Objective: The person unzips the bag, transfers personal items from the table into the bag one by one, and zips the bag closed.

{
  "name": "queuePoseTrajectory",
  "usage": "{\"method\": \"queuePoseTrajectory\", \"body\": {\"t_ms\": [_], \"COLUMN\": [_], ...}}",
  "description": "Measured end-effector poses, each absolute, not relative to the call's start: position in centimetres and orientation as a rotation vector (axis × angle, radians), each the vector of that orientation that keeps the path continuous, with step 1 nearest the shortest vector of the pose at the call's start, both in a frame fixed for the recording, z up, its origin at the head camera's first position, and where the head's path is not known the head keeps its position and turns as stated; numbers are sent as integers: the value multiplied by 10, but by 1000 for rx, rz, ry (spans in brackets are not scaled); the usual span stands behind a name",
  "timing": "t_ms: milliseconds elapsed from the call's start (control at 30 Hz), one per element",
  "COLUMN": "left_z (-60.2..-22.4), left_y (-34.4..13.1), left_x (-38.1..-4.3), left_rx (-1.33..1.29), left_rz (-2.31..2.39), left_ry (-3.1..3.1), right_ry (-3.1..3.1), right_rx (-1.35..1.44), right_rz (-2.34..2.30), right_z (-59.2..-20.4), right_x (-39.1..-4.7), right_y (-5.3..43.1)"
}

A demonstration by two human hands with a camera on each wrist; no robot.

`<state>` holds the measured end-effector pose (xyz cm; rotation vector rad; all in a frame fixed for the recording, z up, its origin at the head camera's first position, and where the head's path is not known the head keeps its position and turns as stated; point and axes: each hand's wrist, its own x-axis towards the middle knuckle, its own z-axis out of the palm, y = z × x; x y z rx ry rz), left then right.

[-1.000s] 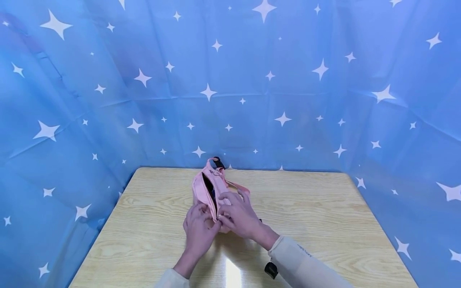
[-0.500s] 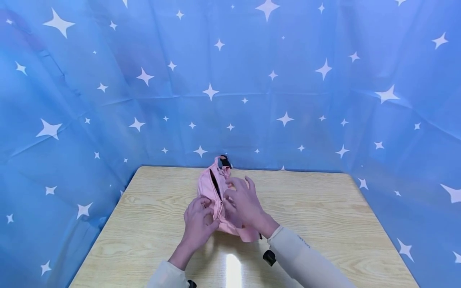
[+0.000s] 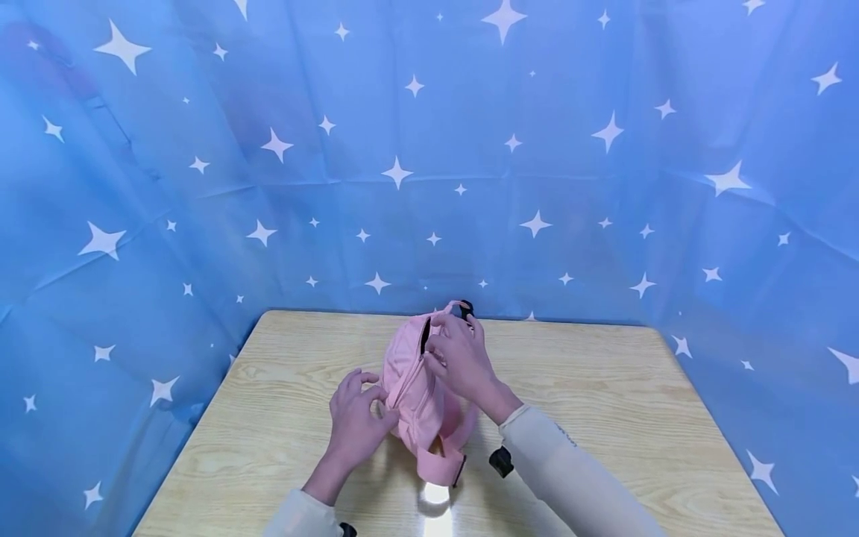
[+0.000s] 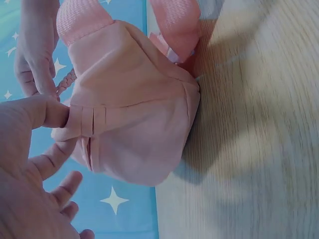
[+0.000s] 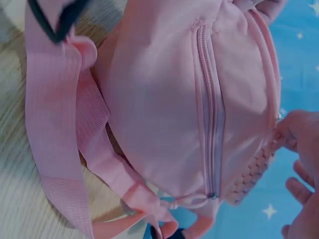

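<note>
A pink waist bag (image 3: pixel 406 350) stands on the table, tilted, with its main zipper facing up. My left hand (image 3: pixel 356 421) pinches the fabric at the bag's near end between thumb and index finger; its other fingers are loosely spread in the left wrist view. My right hand (image 3: pixel 463 362) pinches the bag's zipper line, thumb and index finger at the top edge beside a braided pink pull (image 5: pixel 254 174). Past those fingers a short dark opening (image 3: pixel 425 335) shows at the far end. A second zipper (image 5: pixel 209 109) on the bag's side is closed.
A pink strap (image 3: pixel 439 468) loops off the near end onto the wooden table (image 3: pixel 590 418). At the far end sits a black buckle (image 3: pixel 466 307). A blue curtain (image 3: pixel 429 149) with white stars surrounds the table.
My right hand has moved away from me along the zipper, and the dark opening has become much shorter. The bag has turned and shifted right; its strap now shows in front.
</note>
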<state>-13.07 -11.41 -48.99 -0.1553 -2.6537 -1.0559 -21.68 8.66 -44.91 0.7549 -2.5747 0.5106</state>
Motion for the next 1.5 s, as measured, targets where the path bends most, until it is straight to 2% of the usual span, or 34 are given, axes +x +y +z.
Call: {"method": "queuePoseTrajectory", "body": {"t_ms": [333, 667, 1500], "left_z": [-486, -486, -494], "left_y": [-96, -86, -88], "left_x": [-142, -157, -153], "left_rx": [-105, -251, -476], "left_rz": [-818, -705, -769], "left_ry": [-2668, -2423, -2326], "right_ry": [-2581, -2556, -2725], "right_rx": [758, 708, 464], "right_rz": [491, 424, 371], "right_z": [-446, -445, -450], "right_x": [-215, -220, -285], "right_y": [86, 86, 100]}}
